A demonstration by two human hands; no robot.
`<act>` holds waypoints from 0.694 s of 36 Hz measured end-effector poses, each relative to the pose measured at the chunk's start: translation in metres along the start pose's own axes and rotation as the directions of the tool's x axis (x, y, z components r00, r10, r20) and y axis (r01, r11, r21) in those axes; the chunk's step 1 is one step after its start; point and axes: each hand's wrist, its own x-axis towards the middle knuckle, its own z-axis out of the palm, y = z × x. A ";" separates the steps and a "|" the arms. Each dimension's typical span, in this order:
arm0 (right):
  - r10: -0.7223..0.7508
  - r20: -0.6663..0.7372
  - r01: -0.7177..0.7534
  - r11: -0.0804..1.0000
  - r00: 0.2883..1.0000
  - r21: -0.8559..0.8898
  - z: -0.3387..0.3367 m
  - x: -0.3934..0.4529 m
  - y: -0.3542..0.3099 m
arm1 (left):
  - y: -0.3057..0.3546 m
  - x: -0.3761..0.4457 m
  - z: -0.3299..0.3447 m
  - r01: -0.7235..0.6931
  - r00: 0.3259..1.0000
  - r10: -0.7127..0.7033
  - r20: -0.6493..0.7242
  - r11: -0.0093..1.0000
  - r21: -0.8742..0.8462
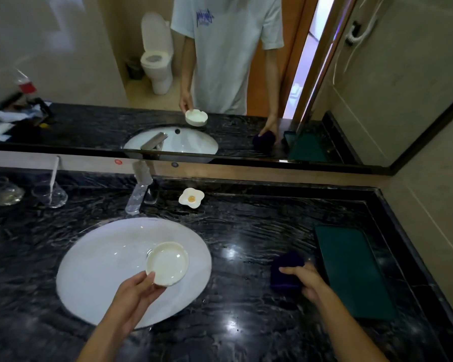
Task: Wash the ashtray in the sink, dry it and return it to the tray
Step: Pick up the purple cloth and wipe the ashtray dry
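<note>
— Left hand (139, 288) first: what was it doing?
— It gripped the ashtray (167, 263) by its near rim, thumb on top and fingers curled beneath, holding it tilted over the right part of the sink (94, 270). The ashtray was white and round, with notches on its rim, and its hollow faced up.

— And the right hand (307, 279)?
— It lay on the cloth (285, 270), a dark purple one, on the counter (246, 226) to the right of the sink. The fingers were spread and bent over the cloth's near right part. Whether they had closed on it, I couldn't tell.

— Where was the tray (351, 270)?
— Just right of the cloth, near the right wall. Dark green, rectangular, running from near to far. The cloth sat between sink and tray, apart from the sink's rim.

— What else stood on the counter?
— A tap (140, 190) rose at the far side of the sink, its spout reaching over the basin. Right of it lay a small dish (191, 197) shaped like a fried egg, white with a yellow middle. Far left stood a glass (50, 194) with a toothbrush (54, 172) leaning in it, and beside that a clear lump I couldn't make out.

— The counter itself?
— Black marble with pale veins, shiny, with drops of water scattered between sink and cloth.

— Anything behind?
— A mirror (63, 61) ran along the far wall, showing the person's pale shirt, both hands, and a toilet.
</note>
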 end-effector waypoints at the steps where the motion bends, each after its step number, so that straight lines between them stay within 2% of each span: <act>1: 0.000 0.017 0.000 1.000 1.000 0.025 0.004 -0.007 0.000 | 0.001 0.000 -0.002 0.005 1.000 -0.005 0.006 1.000 0.006; 10: -0.122 0.206 0.060 0.956 0.971 0.286 0.057 -0.082 -0.012 | 0.017 0.004 -0.027 0.047 0.996 -0.049 0.069 0.998 0.037; 16: -0.164 0.258 0.067 0.935 0.952 0.348 0.126 -0.132 -0.027 | 0.034 0.004 -0.042 0.042 0.988 -0.061 0.141 0.991 0.130; 19: -0.235 0.292 0.152 0.948 0.927 0.280 0.160 -0.151 -0.035 | 0.043 0.003 -0.052 0.037 0.979 -0.071 0.190 0.984 0.175; 22: -0.363 0.315 0.348 0.932 0.877 0.103 0.191 -0.168 -0.048 | 0.051 0.002 -0.060 0.025 0.971 -0.076 0.226 0.975 0.219; 25: -0.483 0.353 0.569 0.798 0.801 -0.200 0.217 -0.175 -0.056 | 0.056 0.001 -0.064 0.000 0.966 -0.068 0.248 0.964 0.265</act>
